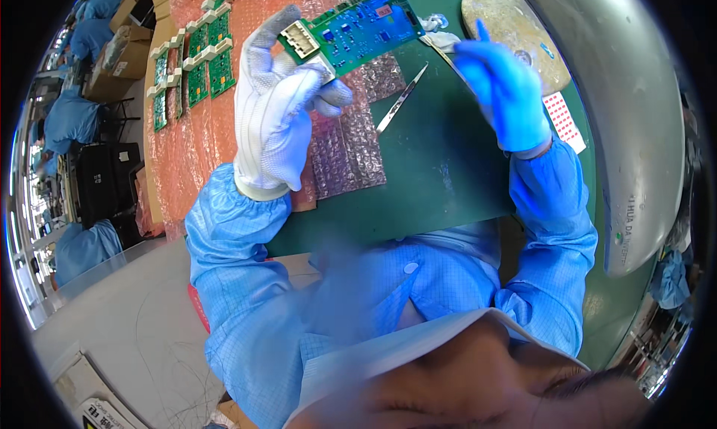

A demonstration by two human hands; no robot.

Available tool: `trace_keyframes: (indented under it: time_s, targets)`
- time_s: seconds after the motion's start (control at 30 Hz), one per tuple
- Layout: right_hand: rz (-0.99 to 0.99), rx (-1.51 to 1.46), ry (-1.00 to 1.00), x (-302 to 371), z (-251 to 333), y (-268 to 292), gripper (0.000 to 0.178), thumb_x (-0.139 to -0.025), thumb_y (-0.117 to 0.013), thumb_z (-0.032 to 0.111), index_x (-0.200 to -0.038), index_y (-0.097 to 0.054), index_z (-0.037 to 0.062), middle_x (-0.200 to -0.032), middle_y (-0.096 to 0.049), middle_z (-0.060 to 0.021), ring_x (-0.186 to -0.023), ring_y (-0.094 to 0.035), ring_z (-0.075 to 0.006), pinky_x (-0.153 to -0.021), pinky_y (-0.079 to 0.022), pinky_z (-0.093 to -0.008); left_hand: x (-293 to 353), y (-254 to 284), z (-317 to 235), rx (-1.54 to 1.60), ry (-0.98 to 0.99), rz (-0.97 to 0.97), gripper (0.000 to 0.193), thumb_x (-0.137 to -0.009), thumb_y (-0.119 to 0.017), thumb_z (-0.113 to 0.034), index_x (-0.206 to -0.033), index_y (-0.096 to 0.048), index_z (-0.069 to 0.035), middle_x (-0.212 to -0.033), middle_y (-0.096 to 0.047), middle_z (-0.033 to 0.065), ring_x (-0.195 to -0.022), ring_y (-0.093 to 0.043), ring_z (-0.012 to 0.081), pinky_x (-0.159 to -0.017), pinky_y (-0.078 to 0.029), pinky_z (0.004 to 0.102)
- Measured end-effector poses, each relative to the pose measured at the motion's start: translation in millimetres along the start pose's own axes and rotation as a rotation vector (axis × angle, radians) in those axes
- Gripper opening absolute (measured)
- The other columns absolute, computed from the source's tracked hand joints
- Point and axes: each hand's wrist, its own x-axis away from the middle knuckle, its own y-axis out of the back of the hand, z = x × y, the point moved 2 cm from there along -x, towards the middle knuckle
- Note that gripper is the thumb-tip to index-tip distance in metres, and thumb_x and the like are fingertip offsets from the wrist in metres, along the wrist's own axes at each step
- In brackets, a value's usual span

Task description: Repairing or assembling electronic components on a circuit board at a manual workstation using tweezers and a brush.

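Observation:
My left hand point(278, 115), in a white textured glove, grips a green circuit board point(366, 29) by its left end, beside the white connectors point(301, 39). The board is tilted and raised above the table, its surface lit blue. My right hand point(508, 89), gloved and bathed in blue light, is right of the board and apart from it. Its index finger points up and other fingers are partly bent; I see nothing held in it. Between the hands, metal tweezers point(403, 100) lie on the green table mat point(441, 160).
Pink bubble wrap point(205, 141) at the left carries several green boards point(197, 82) with white connectors. An oval, mottled stone-like slab point(504, 14) stands at the far right, near a sheet of red stickers point(564, 121). A large grey lamp housing point(635, 130) curves along the right side.

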Motion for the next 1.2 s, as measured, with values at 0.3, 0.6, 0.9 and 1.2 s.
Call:
trace_keyframes:
  time_s: [0.3,0.6,0.9,1.2]
  targets:
    - [0.254,0.151,0.446,0.0,39.4,-63.1,0.034,-0.082,-0.066,0.024,-0.112,-0.057,0.0103,-0.113,-0.059,-0.0136,-0.100,-0.060,-0.0331,-0.082,-0.051,-0.0428,25.5,17.7,-5.6,-0.093,0.056,-0.020,0.071,-0.082,-0.061,-0.015,-0.145,-0.030,-0.003,-0.095,-0.066,0.0134,-0.072,-0.066,0.0180,-0.060,-0.051,0.0263]
    - [0.387,0.238,0.390,17.8,52.3,-62.5,0.027,-0.081,-0.063,0.016,-0.107,-0.059,0.0066,-0.113,-0.062,-0.0133,-0.096,-0.063,-0.0304,-0.080,-0.054,-0.0409,32.4,7.7,-2.8,-0.173,0.140,0.008,0.069,-0.083,-0.058,-0.013,-0.146,-0.030,-0.004,-0.102,-0.065,0.0138,-0.072,-0.065,0.0152,-0.061,-0.051,0.0253]
    - [0.115,-0.161,-0.105,44.5,-16.0,7.9,0.035,-0.079,-0.060,-0.001,-0.114,-0.060,0.0046,-0.088,-0.065,-0.0127,-0.068,-0.062,-0.0283,-0.055,-0.048,-0.0394,21.2,-30.4,23.2,-0.332,0.269,0.217,0.066,-0.085,-0.069,-0.013,-0.139,-0.035,-0.002,-0.098,-0.062,0.0114,-0.072,-0.059,0.0116,-0.062,-0.050,0.0241]
    - [0.097,0.042,0.107,29.5,-6.3,-16.3,0.037,-0.079,-0.067,0.008,-0.116,-0.063,0.0128,-0.086,-0.063,-0.0087,-0.074,-0.061,-0.0299,-0.062,-0.047,-0.0403,1.5,-33.7,73.4,-0.408,0.480,0.289,0.063,-0.085,-0.069,-0.018,-0.137,-0.038,-0.002,-0.094,-0.062,0.0132,-0.076,-0.063,0.0159,-0.064,-0.057,0.0297]
